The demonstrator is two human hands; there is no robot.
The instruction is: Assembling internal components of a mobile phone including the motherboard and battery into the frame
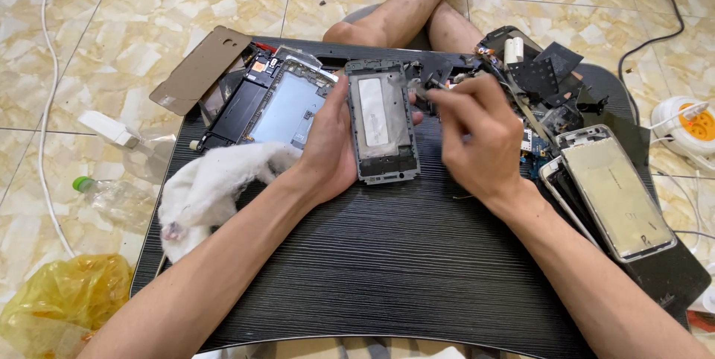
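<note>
Grey rectangular metal phone frame (382, 121), left-hand (328, 147) grip

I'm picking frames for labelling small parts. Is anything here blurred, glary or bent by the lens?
Head view: the right hand is slightly motion-blurred at the fingertips; the left hand and the phone frame it holds are sharp. Soft glare lies on the floor tiles and the phone back. The table edge bows, showing wide-angle distortion.

Black ribbed table (387, 255), grey phone frame (381, 122), white cloth (212, 184), yellow bag (63, 296), and beige marbled floor tiles (82, 46).
</note>
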